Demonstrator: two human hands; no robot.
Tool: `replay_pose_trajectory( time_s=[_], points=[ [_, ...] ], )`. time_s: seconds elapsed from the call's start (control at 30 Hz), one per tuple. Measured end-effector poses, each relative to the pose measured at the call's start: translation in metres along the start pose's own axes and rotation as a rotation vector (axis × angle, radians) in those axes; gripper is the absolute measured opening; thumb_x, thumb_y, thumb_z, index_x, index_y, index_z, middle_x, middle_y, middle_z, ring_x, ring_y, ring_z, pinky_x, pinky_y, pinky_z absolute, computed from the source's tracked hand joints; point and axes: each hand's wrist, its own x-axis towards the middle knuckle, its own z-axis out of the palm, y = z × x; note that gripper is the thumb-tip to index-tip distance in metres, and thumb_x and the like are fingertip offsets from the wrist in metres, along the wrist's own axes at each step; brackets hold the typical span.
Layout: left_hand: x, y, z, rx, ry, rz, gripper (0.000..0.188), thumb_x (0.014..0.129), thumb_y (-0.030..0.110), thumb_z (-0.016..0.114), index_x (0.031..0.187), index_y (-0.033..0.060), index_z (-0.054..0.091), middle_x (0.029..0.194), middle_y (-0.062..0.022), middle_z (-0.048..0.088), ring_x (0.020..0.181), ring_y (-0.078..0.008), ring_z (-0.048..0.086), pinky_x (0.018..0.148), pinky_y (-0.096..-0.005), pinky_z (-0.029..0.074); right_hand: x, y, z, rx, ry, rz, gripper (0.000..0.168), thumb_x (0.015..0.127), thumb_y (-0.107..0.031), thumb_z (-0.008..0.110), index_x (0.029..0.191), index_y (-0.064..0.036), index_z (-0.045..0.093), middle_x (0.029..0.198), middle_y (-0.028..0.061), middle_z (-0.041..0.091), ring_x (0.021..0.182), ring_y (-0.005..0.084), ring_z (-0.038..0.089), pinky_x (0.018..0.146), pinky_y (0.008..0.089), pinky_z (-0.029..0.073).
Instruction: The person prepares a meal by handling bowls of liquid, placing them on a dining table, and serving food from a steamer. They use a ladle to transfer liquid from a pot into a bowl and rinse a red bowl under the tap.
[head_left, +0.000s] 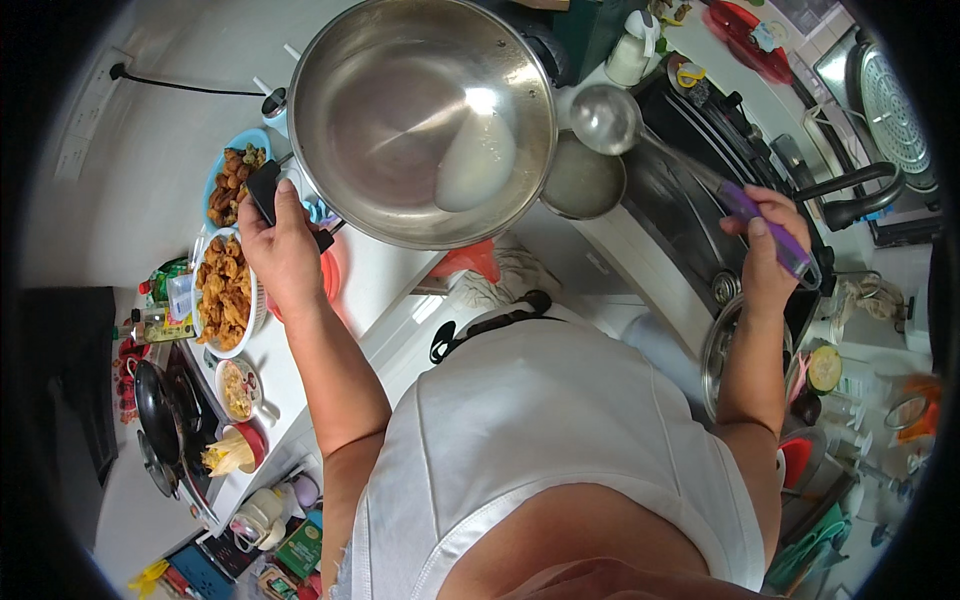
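Note:
My left hand (279, 247) grips the black side handle of a wide stainless-steel pan (375, 112). The pan is lifted and tilted, and a pool of cloudy whitish liquid (480, 165) lies on its right side. In my right hand (772, 247) is a steel ladle (607, 120), held by its purple handle. Its bowl is just right of the pan's rim, over the edge of a smaller round vessel (585, 184) that seems to hold murky liquid. Part of that vessel is hidden by the pan and the ladle.
On the left counter stand a white basket of fried food (225, 292), a blue bowl of browned pieces (236, 176), a small pot (238, 388) and bottles (161, 326). To the right are a black stovetop (675, 202), a metal lid (720, 360) and a cut vegetable (825, 370).

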Motion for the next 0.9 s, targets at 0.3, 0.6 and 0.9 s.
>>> replay_pose_trajectory(
  time_s=[0.3, 0.6, 0.9],
  points=[
    [-0.004, 0.004, 0.005, -0.023, -0.019, 0.024, 0.012, 0.086, 0.014, 0.057, 0.089, 0.0044, 0.050, 0.062, 0.0030, 0.047, 0.048, -0.0031, 0.041, 0.042, -0.0172, 0.036, 0.024, 0.034, 0.074, -0.104, -0.249, -0.194, 0.022, 0.074, 0.004, 0.060, 0.094, -0.002, 0.056, 0.104, 0.0171, 0.055, 0.093, 0.0242, 0.056, 0.075, 0.0316, 0.050],
    [-0.009, 0.008, 0.010, -0.006, -0.007, 0.005, 0.012, 0.085, 0.014, 0.058, 0.089, 0.0037, 0.051, 0.062, 0.0030, 0.048, 0.050, -0.0025, 0.041, 0.044, -0.0172, 0.034, 0.017, 0.059, 0.095, -0.124, -0.360, -0.097, 0.022, 0.072, 0.004, 0.062, 0.092, -0.004, 0.057, 0.105, 0.0148, 0.056, 0.091, 0.0233, 0.057, 0.078, 0.0313, 0.045],
    [-0.010, 0.012, 0.014, -0.017, -0.020, -0.002, 0.016, 0.086, 0.015, 0.058, 0.093, 0.0027, 0.052, 0.063, 0.0020, 0.049, 0.050, -0.0038, 0.042, 0.044, -0.0177, 0.034, 0.015, 0.071, 0.086, 0.362, 0.087, 0.636, 0.015, 0.081, -0.012, 0.056, 0.094, -0.005, 0.053, 0.094, 0.0136, 0.060, 0.065, 0.0181, 0.062, 0.056, 0.0278, 0.053]
  ],
)
